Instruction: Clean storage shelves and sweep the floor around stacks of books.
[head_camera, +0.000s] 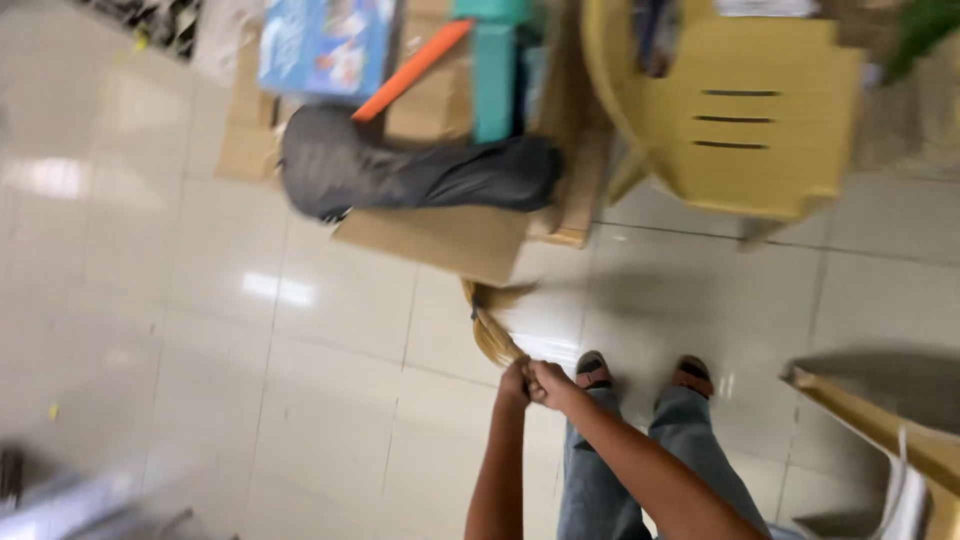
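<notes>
I look straight down through the head camera, and the whole frame is smeared by motion. Low in the middle of the frame my left hand and right hand sit touching each other, both closed tight around the handle end of a small straw broom. The broom runs up and to the left from the fists, its yellow bristles fanning out just above them, near the lower edge of a flattened sheet of cardboard. I think the bristle tips touch the tiled floor, but the blur keeps me from being sure.

Both forearms come up from the bottom edge. Just right of the hands I see two feet in sandals and the legs of blue jeans below them.

Above the broom, in the upper middle, a dark grey bag lies across the cardboard. Behind it stand a blue box, an orange stick and a teal upright piece. A yellow plastic chair fills the upper right. At the lower right edge part of another yellow chair pokes in.
</notes>
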